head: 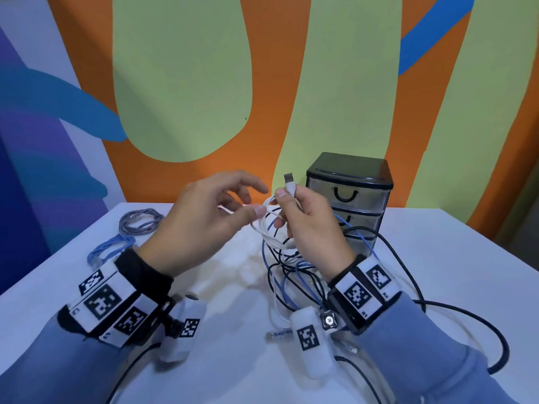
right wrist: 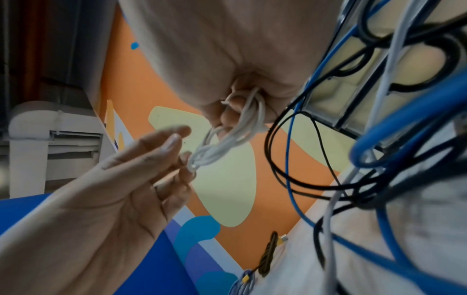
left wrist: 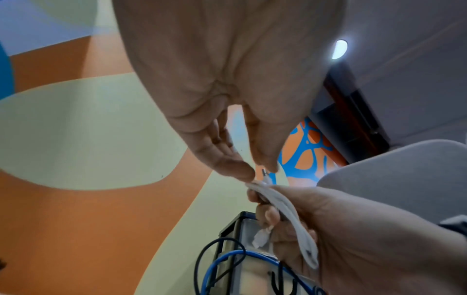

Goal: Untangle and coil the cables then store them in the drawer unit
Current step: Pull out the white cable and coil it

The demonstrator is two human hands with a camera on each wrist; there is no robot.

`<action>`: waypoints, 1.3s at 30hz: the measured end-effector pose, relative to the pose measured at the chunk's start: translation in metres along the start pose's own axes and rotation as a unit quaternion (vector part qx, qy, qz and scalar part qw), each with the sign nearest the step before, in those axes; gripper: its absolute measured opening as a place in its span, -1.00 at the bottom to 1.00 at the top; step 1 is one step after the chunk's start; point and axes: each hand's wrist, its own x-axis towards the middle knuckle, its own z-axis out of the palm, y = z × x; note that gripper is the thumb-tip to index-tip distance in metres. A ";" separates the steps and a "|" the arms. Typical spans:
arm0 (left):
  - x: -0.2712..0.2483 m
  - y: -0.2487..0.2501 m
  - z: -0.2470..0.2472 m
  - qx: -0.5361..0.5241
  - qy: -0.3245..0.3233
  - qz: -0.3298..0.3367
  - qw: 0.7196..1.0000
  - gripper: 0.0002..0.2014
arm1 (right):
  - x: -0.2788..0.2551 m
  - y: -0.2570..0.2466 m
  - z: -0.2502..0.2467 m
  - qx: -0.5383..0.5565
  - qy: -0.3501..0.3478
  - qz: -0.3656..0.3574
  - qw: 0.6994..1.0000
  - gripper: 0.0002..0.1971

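Observation:
My right hand (head: 291, 217) grips a coiled white cable (head: 269, 231) above the table, its USB plug (head: 289, 180) sticking up past the thumb. My left hand (head: 258, 204) pinches the coil's left end between thumb and fingertips. The left wrist view shows both hands meeting at the white cable (left wrist: 290, 215). In the right wrist view the white cable (right wrist: 227, 143) runs from the right hand's curled fingers to the left hand (right wrist: 182, 159). Under the right hand lies a tangle of blue, black and white cables (head: 294, 275). The black drawer unit (head: 350, 196) stands behind it with its drawers closed.
A coiled grey cable (head: 140, 223) and a coiled light-blue cable (head: 110, 249) lie at the table's far left. A black cable (head: 466, 313) loops wide across the white table (head: 233, 374) at the right. A painted wall rises just behind the table.

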 end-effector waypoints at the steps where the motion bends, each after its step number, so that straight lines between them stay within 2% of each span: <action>1: -0.002 0.003 0.002 0.051 -0.007 0.022 0.998 -0.84 | -0.001 0.000 0.002 0.006 -0.002 0.003 1.000 -0.67; 3: -0.006 0.005 0.008 0.158 -0.027 0.044 0.986 -0.78 | -0.003 -0.001 0.005 0.020 -0.013 -0.001 1.000 -0.68; 5: -0.007 0.005 0.012 0.225 -0.035 0.038 0.973 -0.75 | -0.005 -0.001 0.007 0.036 -0.023 0.004 0.999 -0.68; 7: -0.006 0.005 0.012 0.253 -0.037 0.049 0.966 -0.80 | -0.004 0.000 0.008 0.055 -0.022 0.020 0.998 -0.67; 9: -0.005 0.004 0.010 0.226 -0.016 0.072 0.971 -0.89 | -0.003 0.000 0.009 0.090 -0.016 0.044 0.995 -0.69; 12: -0.005 0.006 0.009 0.047 0.038 0.036 0.998 -0.93 | -0.001 -0.005 0.008 0.190 -0.036 0.112 0.975 -0.76; 14: -0.004 0.011 0.013 -0.103 0.060 -0.014 0.993 -0.91 | 0.001 -0.009 0.004 0.273 -0.072 0.152 0.947 -0.75; 17: -0.001 0.019 0.015 -0.311 0.105 -0.084 0.941 -0.84 | 0.002 -0.015 0.001 0.375 -0.116 0.185 0.901 -0.74; 19: 0.002 0.019 0.013 -0.379 0.131 -0.120 0.908 -0.83 | 0.003 -0.016 0.000 0.405 -0.107 0.171 0.892 -0.75; 24: 0.004 0.010 0.010 -0.412 0.175 -0.187 0.874 -0.88 | -0.001 -0.021 -0.001 0.373 -0.091 0.109 0.917 -0.81; 26: 0.004 0.005 0.009 -0.404 0.181 -0.211 0.872 -0.85 | -0.002 -0.020 -0.001 0.339 -0.078 0.087 0.934 -0.75; 29: 0.006 -0.004 0.007 -0.392 0.182 -0.245 0.868 -0.80 | -0.002 -0.017 0.001 0.219 -0.047 0.013 0.974 -0.79; 31: 0.007 -0.010 0.005 -0.385 0.181 -0.266 0.865 -0.77 | -0.005 -0.017 0.003 0.128 -0.043 -0.041 0.990 -0.83; 33: 0.006 -0.013 0.003 -0.341 0.170 -0.264 0.886 -0.82 | -0.007 -0.019 0.004 0.077 -0.052 -0.077 0.993 -0.83; 35: 0.005 -0.013 0.001 -0.242 0.150 -0.235 0.929 -0.94 | -0.010 -0.021 0.004 0.026 -0.064 -0.103 0.992 -0.82; 37: 0.003 -0.013 0.000 -0.143 0.115 -0.190 0.965 -0.90 | -0.013 -0.023 0.003 -0.006 -0.074 -0.117 0.990 -0.84; 39: 0.002 -0.012 -0.001 -0.060 0.050 -0.147 0.986 -0.87 | -0.014 -0.025 0.002 -0.016 -0.078 -0.120 0.990 -0.86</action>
